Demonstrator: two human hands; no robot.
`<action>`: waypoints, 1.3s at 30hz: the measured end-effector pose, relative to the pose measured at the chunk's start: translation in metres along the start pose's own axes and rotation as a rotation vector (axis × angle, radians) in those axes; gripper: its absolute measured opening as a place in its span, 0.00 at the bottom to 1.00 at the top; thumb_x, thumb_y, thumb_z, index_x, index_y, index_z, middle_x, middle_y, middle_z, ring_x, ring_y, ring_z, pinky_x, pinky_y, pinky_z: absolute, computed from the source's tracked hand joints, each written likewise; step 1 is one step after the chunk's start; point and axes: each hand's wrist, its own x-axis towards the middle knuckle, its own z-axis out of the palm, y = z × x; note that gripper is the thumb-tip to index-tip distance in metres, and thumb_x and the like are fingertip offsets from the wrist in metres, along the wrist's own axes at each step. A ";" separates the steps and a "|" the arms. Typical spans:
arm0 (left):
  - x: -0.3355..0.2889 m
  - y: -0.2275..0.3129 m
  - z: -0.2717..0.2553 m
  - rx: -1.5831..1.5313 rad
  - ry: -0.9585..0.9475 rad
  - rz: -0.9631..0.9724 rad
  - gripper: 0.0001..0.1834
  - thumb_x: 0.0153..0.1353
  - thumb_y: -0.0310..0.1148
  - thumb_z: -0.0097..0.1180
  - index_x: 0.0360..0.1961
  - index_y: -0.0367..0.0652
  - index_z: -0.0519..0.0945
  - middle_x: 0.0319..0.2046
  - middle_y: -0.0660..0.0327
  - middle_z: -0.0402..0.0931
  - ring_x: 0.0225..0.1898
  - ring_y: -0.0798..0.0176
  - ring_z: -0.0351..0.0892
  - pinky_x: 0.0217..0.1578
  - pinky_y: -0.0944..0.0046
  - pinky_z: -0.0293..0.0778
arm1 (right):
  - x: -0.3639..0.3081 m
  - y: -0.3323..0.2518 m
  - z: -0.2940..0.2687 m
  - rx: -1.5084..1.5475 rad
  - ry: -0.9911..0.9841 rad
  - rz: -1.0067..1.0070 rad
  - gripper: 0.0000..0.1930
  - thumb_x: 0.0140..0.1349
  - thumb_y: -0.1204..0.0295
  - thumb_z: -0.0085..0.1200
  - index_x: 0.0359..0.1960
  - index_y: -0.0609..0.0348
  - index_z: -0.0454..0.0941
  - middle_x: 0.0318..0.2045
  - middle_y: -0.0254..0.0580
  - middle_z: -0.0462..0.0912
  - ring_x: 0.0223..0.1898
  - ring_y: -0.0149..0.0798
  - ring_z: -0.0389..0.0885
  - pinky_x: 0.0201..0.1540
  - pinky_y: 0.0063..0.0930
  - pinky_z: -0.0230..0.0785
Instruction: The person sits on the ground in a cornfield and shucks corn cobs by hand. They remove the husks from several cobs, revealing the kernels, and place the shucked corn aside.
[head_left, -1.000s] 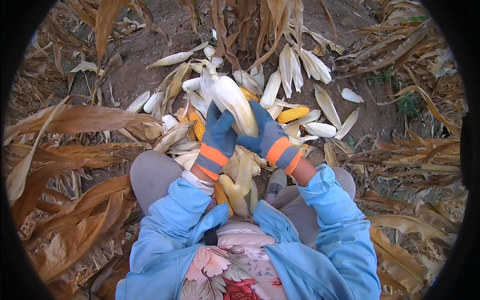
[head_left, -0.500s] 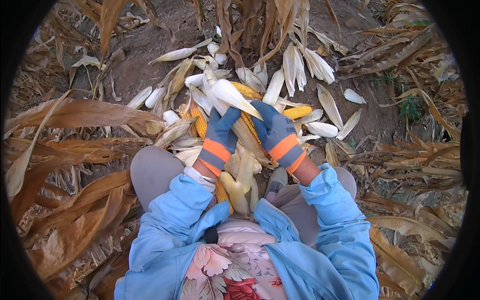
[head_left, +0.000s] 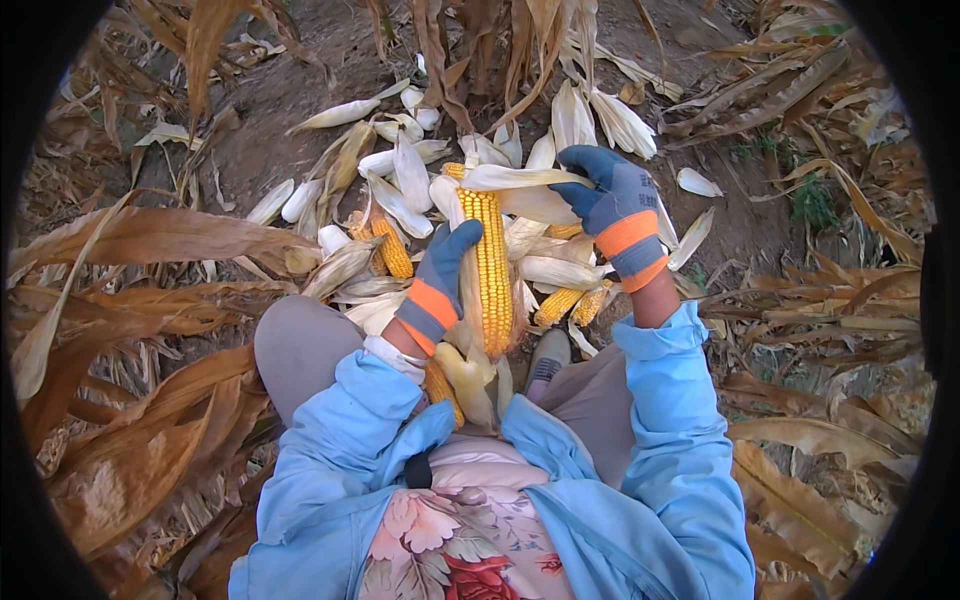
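Note:
My left hand (head_left: 445,272), in a dark blue-grey glove with an orange cuff band, is closed around an ear of corn (head_left: 492,275). The ear points away from me, its yellow kernels bare along the upper side. Pale husk remains along its left edge, and some of it lies under my left fingers. To the right, my right hand (head_left: 608,190), gloved the same way, pinches the end of a whitish corn husk (head_left: 520,180). That husk stretches from the ear's far end across to my right fingers.
Bare yellow cobs lie close by, one at the left (head_left: 393,247) and one at the right (head_left: 557,305); another cob (head_left: 442,392) is near my lap. Loose pale husks (head_left: 340,115) litter the brown soil. Dry corn leaves (head_left: 160,235) reach in from the left; dried stalks (head_left: 490,60) stand ahead.
My right hand has moved right and away from the left, drawing husk off the ear. The ear's kernels, mostly covered before, are now exposed along its length.

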 end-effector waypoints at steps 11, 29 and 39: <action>0.003 0.000 -0.006 -0.037 0.000 -0.081 0.20 0.55 0.40 0.57 0.45 0.38 0.74 0.32 0.57 0.78 0.30 0.60 0.79 0.33 0.62 0.78 | 0.008 0.036 -0.008 0.051 0.108 -0.038 0.20 0.46 0.72 0.62 0.43 0.56 0.75 0.36 0.44 0.80 0.34 0.44 0.79 0.36 0.33 0.71; 0.008 0.014 -0.026 -0.268 0.200 0.082 0.21 0.59 0.43 0.51 0.49 0.42 0.72 0.43 0.58 0.75 0.43 0.57 0.75 0.46 0.58 0.72 | 0.002 0.095 -0.061 -0.050 -0.048 0.326 0.15 0.46 0.70 0.61 0.38 0.57 0.79 0.28 0.42 0.82 0.26 0.37 0.78 0.33 0.28 0.69; -0.012 0.024 0.016 -0.239 0.058 -0.032 0.23 0.60 0.48 0.48 0.50 0.45 0.72 0.42 0.56 0.76 0.43 0.56 0.76 0.47 0.57 0.73 | -0.018 0.021 -0.015 -0.249 -0.422 -0.129 0.30 0.39 0.65 0.65 0.49 0.50 0.72 0.47 0.46 0.72 0.51 0.54 0.68 0.52 0.43 0.62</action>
